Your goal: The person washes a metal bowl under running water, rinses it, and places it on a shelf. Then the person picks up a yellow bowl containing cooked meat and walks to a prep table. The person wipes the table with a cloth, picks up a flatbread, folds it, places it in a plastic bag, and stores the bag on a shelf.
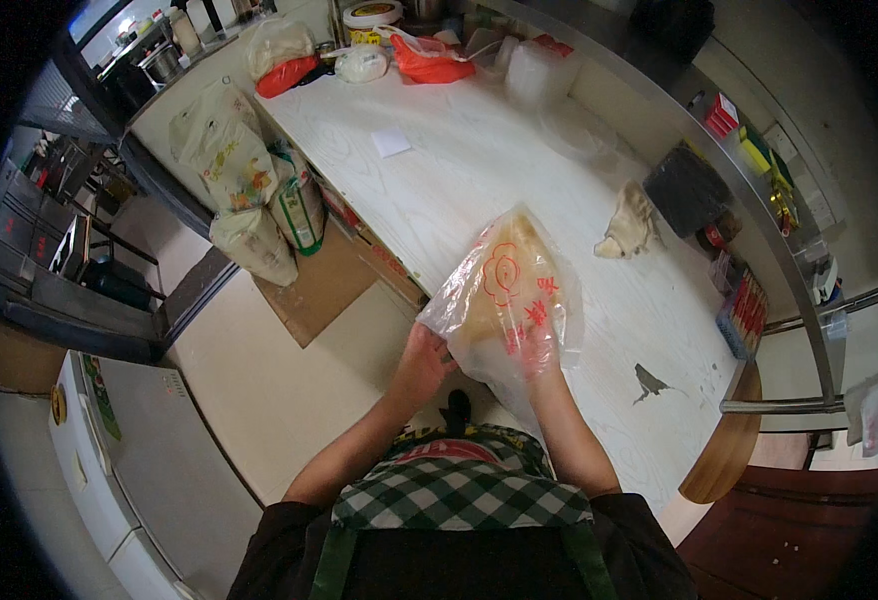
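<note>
A clear plastic bag (pixel 484 307) with red print is between my hands, over the near edge of the white table. Inside it, a flat yellowish-tan piece, perhaps flatbread (pixel 525 251), shows through the film. My left hand (pixel 425 358) grips the bag's lower left edge. My right hand (pixel 540 349) is at the lower right and shows through the plastic, its fingers against the tan piece. I cannot tell whether this hand is inside the bag or behind it. A crumpled cream cloth or glove (pixel 626 221) lies on the table beyond.
On the white table (pixel 454 165) are a white paper square (pixel 391 142), a red plastic bag (pixel 431 60) and a blue basket of red-wrapped sticks (pixel 745 311). A metal shelf rail (pixel 709 135) runs along the right. Filled bags (pixel 221 150) stand left of the table; a white refrigerator (pixel 161 442) is lower left.
</note>
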A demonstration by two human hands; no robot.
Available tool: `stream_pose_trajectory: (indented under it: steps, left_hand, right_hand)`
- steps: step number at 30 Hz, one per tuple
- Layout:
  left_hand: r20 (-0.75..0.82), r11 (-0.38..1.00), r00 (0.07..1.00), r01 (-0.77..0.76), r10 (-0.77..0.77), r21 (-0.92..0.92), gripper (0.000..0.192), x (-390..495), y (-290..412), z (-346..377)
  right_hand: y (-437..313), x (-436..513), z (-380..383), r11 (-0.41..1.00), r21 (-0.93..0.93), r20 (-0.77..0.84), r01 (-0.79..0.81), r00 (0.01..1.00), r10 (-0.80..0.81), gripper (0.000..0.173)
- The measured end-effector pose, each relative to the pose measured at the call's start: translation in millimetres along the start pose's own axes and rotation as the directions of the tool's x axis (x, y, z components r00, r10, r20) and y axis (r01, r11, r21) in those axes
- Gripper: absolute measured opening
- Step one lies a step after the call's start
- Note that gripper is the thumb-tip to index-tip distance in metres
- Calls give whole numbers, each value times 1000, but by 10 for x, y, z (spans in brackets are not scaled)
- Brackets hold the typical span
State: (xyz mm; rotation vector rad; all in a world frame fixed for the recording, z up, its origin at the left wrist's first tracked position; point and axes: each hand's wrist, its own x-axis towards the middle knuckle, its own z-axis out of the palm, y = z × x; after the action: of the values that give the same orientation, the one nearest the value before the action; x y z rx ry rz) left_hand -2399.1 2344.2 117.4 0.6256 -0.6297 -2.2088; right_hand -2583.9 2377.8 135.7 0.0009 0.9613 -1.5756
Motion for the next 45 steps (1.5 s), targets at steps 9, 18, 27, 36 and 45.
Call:
stream_pose_trajectory:
  steps: [9, 18, 27, 36, 45]
  left_hand:
    - [169, 840, 978, 190, -119, -509, 53, 167, -143, 206]
    - [-375, 951, 905, 90, -202, -295, 35, 848, -334, -403]
    - [-209, 915, 967, 53, -148, -401, 34, 971, -273, -539]
    - [-105, 811, 965, 141, -241, -568, 41, 625, 278, -585]
    - [-320, 872, 838, 316, -441, -374, 78, -998, 740, -847]
  right_hand:
    - [437, 371, 311, 974, 119, -33, 193, 981, -190, 40]
    - [522, 519, -7, 957, -288, 123, -14, 991, 51, 20]
    - [-240, -676, -255, -271, -919, 394, 286, 706, -588, 51]
    - [-170, -163, 119, 71, -815, 476, 575, 734, -485, 9]
    - [86, -125, 1208, 604, -726, 535, 329, 822, 194, 13]
